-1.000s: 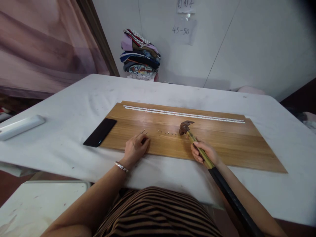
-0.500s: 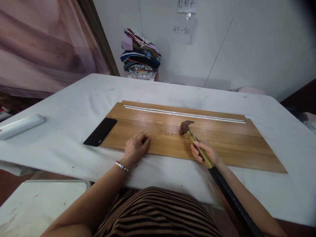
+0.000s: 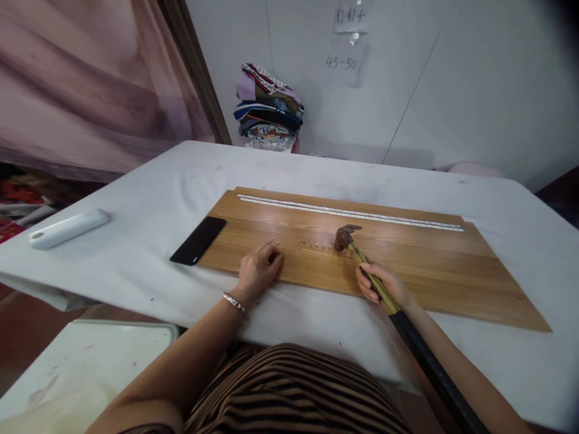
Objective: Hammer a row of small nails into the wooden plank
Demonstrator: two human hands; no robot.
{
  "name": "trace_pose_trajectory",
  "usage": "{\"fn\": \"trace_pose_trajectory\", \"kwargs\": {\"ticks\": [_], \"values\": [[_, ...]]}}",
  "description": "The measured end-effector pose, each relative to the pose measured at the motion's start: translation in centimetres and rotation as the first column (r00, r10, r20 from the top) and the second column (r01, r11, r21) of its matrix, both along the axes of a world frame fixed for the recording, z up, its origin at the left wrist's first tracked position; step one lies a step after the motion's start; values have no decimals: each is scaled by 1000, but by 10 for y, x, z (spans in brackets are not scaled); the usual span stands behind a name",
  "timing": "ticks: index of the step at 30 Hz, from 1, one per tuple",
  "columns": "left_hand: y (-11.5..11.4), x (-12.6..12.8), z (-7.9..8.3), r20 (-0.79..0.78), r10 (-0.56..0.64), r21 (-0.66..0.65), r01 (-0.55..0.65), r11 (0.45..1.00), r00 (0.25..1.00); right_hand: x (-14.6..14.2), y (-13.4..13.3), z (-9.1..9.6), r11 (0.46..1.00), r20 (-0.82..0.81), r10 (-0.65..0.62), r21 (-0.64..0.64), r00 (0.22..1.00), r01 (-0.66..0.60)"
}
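Observation:
My right hand is wrapped around the handle of a claw hammer, well up toward its head. The rusty hammer head is low over the wooden board, at the right end of a row of several small nails; whether it touches one is hidden. My left hand rests on the board's near edge with curled fingers, left of the row. Two thin nails show just beyond its knuckles. I cannot tell whether the fingers grip them.
A black phone lies across the board's left end. Two white measuring strips run along the board's far side. On the white-covered table lies a white elongated object. Folded clothes are stacked by the wall. A white stool stands lower left.
The view has shifted slightly, so everything appears a little farther right. Both hands and the hammer keep nearly the same places on the board.

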State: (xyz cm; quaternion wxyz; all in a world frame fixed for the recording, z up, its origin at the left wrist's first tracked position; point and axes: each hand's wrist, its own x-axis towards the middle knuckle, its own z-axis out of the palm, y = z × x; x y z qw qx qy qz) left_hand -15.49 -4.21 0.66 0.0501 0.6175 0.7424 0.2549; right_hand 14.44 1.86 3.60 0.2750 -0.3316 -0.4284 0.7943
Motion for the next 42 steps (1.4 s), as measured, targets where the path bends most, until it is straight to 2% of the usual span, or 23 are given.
{"fn": "trace_pose_trajectory", "kwargs": {"ticks": [5,9,13,16,20,22,27,42], "values": [[0,-1,-4,17,-13,50,12,999,1000,1,-2,1,1000,-10,-11,1,1000,11],[0,-4,-11,120,-13,156,-6,988,993,1,-3,0,1000,-14,-21,-8,1000,21],[3,-7,-17,219,13,263,-72,962,976,0,-2,0,999,-4,-15,-30,1000,15],[5,-11,-16,238,98,290,-167,942,966,0,-2,0,999,-3,-8,-31,1000,8],[5,-17,-5,133,259,194,-281,940,957,2,-2,1,1000,-19,-7,-5,1000,7],[3,-19,1,54,288,115,-292,949,956,2,-2,1,1000,-23,-3,-3,1000,3],[2,-20,6,-93,256,1,-257,966,962,2,-1,-1,1000,-22,-3,-9,1000,3],[4,-20,6,-141,162,-35,-168,985,977,0,-1,2,1000,-9,-20,6,1000,20]]}}
